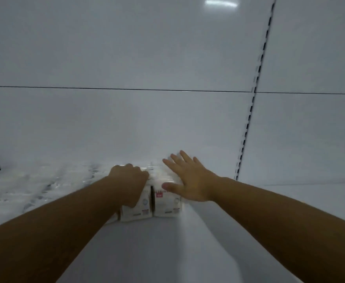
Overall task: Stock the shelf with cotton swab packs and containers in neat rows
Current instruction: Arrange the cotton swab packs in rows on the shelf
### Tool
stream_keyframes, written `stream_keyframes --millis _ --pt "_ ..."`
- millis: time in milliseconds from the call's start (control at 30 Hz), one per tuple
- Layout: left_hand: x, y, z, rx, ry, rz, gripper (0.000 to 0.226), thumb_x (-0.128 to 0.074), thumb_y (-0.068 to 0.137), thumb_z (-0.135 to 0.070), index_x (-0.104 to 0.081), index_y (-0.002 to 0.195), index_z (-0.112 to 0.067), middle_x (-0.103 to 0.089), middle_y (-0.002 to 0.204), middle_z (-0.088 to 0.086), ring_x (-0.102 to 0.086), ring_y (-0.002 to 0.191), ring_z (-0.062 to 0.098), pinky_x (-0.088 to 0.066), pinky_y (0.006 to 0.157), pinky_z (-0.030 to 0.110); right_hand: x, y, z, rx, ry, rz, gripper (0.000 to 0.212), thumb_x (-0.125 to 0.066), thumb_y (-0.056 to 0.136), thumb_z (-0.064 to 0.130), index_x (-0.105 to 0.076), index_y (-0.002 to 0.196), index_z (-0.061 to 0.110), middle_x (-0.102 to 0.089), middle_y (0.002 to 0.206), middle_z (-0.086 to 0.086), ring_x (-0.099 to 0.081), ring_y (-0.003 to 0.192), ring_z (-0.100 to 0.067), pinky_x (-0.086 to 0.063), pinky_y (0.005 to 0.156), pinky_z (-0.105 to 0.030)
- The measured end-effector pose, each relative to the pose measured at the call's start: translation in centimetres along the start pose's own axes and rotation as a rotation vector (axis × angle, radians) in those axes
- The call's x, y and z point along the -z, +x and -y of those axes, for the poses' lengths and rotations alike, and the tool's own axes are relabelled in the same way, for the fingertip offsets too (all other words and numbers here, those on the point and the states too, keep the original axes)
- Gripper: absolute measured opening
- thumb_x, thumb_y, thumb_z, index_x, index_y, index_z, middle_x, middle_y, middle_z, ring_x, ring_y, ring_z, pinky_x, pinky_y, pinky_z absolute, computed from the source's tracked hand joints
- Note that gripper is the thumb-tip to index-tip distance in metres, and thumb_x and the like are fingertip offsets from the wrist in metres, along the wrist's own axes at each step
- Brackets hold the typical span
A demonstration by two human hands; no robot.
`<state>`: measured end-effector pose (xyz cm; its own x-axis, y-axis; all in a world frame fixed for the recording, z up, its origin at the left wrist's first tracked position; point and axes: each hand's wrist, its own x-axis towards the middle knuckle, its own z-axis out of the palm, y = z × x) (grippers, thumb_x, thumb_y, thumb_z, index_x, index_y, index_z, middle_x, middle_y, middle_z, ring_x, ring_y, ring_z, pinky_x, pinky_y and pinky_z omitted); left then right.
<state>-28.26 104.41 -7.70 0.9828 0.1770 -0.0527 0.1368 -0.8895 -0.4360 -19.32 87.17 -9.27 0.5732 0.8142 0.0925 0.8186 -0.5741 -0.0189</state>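
Because the left cotton swab pack (142, 209) and the right pack (166, 207), side by side on the white shelf (167, 252), are judged light, soft and slippery in film, the former is gripped over its top by the curled left hand (129, 178) and the latter is pressed by the flat, spread right hand (188, 178).

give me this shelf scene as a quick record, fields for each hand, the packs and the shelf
setting: white shelf, back panel, slotted upright
left hand: fingers curled over the top of the left pack
right hand: flat, fingers spread, resting on the right pack
packs: the two stand side by side, narrow dark gap between them
row of packs: runs off to the left, blurred
labels: too blurred to read
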Motion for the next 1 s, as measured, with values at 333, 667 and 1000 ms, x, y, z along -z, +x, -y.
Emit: stream_keyframes --millis 333,667,1000 --pt "16.3 2.8 -14.8 -0.376 -0.226 -0.212 0.060 -0.031 0.099 -0.054 -0.020 0.152 -0.027 -0.019 0.160 -0.002 -0.010 0.148 0.019 -0.010 0.119 0.043 7.3 -19.6 -13.3 -0.566 -0.205 0.028 0.069 -0.030 0.093 0.064 -0.016 0.151 0.030 -0.009 0.160 -0.005 -0.001 0.147 -0.027 -0.005 0.117 -0.047" --pt "32.6 0.4 -47.0 -0.682 -0.361 -0.373 0.072 -0.021 0.093 -0.069 -0.005 0.153 -0.033 0.002 0.162 -0.003 0.008 0.149 0.020 0.005 0.116 0.054 12.7 -51.0 -26.1 -1.026 -0.247 -0.033 0.071 -0.036 0.092 0.063 -0.013 0.151 0.031 -0.006 0.160 -0.004 -0.004 0.147 -0.027 -0.013 0.117 -0.050" --pt "41.6 0.3 -66.0 -0.895 -0.464 -0.363 0.069 -0.028 0.094 -0.065 -0.015 0.152 -0.030 -0.017 0.160 0.001 -0.015 0.147 0.021 -0.015 0.117 0.047 13.9 -68.8 -38.1 -1.127 -0.353 0.002 0.073 -0.035 0.091 0.065 -0.016 0.151 0.029 -0.008 0.160 -0.005 0.000 0.147 -0.026 -0.007 0.118 -0.054"
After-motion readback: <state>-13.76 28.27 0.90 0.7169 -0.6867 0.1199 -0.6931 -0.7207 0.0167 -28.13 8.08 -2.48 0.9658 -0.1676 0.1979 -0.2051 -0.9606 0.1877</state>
